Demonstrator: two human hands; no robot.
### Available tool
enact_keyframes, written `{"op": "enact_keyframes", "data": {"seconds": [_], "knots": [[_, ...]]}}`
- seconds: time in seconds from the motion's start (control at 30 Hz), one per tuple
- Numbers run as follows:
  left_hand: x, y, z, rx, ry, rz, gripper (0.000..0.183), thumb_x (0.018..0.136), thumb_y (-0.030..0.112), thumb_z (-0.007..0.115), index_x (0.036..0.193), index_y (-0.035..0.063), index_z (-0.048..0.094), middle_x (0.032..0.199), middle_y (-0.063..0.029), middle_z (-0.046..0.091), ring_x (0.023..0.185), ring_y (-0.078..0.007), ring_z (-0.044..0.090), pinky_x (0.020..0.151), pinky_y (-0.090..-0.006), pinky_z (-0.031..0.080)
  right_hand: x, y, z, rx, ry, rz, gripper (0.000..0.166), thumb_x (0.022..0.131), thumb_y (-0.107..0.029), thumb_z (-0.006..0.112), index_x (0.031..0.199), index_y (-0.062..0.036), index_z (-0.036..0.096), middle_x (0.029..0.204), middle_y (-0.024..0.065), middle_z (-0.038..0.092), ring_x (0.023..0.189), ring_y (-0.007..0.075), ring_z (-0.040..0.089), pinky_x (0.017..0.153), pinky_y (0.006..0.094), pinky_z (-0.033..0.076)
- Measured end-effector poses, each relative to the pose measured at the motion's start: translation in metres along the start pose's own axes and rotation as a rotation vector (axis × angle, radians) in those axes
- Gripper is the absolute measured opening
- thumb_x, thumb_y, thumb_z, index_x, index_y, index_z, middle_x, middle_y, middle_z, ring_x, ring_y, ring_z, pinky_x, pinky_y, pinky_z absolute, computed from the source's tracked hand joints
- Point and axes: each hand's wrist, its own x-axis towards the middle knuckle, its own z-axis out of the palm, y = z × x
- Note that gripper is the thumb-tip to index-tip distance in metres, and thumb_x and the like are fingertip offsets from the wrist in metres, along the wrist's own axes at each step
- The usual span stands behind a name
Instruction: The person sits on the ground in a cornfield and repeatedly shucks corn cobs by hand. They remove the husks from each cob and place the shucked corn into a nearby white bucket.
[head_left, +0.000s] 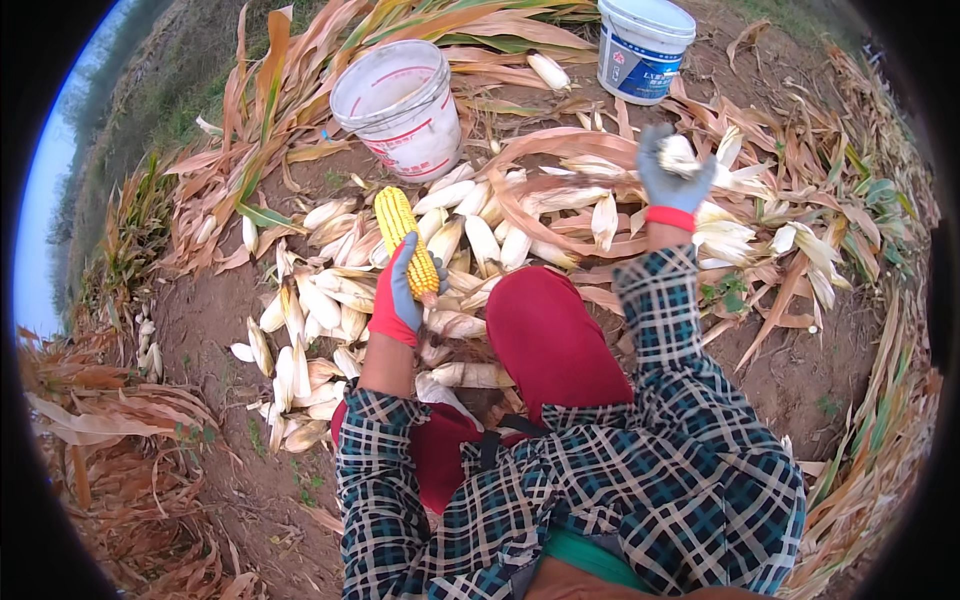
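Observation:
My left hand (401, 292), in a grey and red work glove, grips a husked ear of yellow corn (401, 232) near its stalk end, with the tip pointing up and away. The ear's rows of kernels are bare. Out to the right, my right hand (675, 176) wears a matching glove and is slightly blurred. A pale corn husk (677, 155) shows between its thumb and fingers, over loose husks (724, 232) on the ground. Between my hands and around my knees lies a heap of corn ears in pale husks (480, 240).
A white plastic bucket with red print (409, 142) stands beyond the heap. Farther right is a white and blue bucket (645, 64) bearing writing. Dry corn stalks and leaves (255, 127) surround the bare soil (217, 315). My red-clad knee (551, 337) rises beside the heap.

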Motion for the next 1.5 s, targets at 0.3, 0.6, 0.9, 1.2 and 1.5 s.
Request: {"op": "enact_keyframes", "data": {"seconds": [0.3, 0.6, 0.9, 1.2, 1.5], "knots": [[0.174, 0.115, 0.049, -0.047, 0.0, 0.146, 0.031, 0.084, 0.033, 0.069, 0.103, 0.0113, 0.06, 0.083, -0.0075, 0.063, 0.074, -0.0208, 0.065, 0.065, -0.0331, 0.057, 0.086, -0.032, -0.036, -0.525, 0.034, 0.113, 0.065, 0.091, -0.032, 0.06, 0.138, 0.0008, 0.031, 0.134, 0.0229, 0.047, 0.124, 0.0343, 0.049, 0.102, 0.0518, 0.042], [0.326, 0.136, 0.057, 1.024, 0.3, 1.295, 0.067, 0.076, 0.029, 0.078, 0.13, 0.0011, 0.049, 0.12, -0.0151, 0.059, 0.108, -0.0254, 0.059, 0.092, -0.0364, 0.048, 0.274, 0.06, -0.19, -0.948, 0.197, 0.218, 0.041, 0.096, -0.034, 0.051, 0.124, -0.0031, 0.05, 0.122, 0.0175, 0.059, 0.111, 0.031, 0.059, 0.095, 0.0439, 0.048], [0.395, 0.128, 0.065, 1.887, 0.296, 0.509, 0.054, 0.063, 0.047, 0.079, 0.105, 0.0143, 0.067, 0.089, -0.0073, 0.068, 0.078, -0.0263, 0.066, 0.069, -0.038, 0.051, 0.457, 0.17, -0.252, -1.526, 0.003, 0.186, 0.052, 0.09, -0.03, 0.062, 0.131, -0.0031, 0.046, 0.128, 0.0182, 0.054, 0.108, 0.0287, 0.059, 0.093, 0.0386, 0.048], [0.399, 0.127, 0.062, 1.812, 0.276, 0.657, 0.054, 0.06, 0.042, 0.084, 0.099, 0.0094, 0.067, 0.084, -0.0085, 0.067, 0.07, -0.0272, 0.066, 0.062, -0.0373, 0.051, 0.599, 0.175, -0.285, -2.343, 0.482, -0.388, 0.098, 0.074, -0.046, 0.069, 0.146, -0.0006, 0.022, 0.15, 0.0269, 0.021, 0.131, 0.0417, 0.038, 0.109, 0.0443, 0.033], [0.4, 0.132, 0.059, 1.819, 0.231, 0.643, 0.055, 0.058, 0.038, 0.085, 0.101, 0.0085, 0.066, 0.084, -0.0077, 0.067, 0.069, -0.0275, 0.065, 0.061, -0.0369, 0.051, 0.61, 0.174, -0.316, -2.743, 0.407, 0.06, 0.086, 0.071, -0.049, 0.072, 0.137, -0.0052, 0.041, 0.119, 0.0218, 0.061, 0.109, 0.0343, 0.061, 0.092, 0.0432, 0.048]]}}
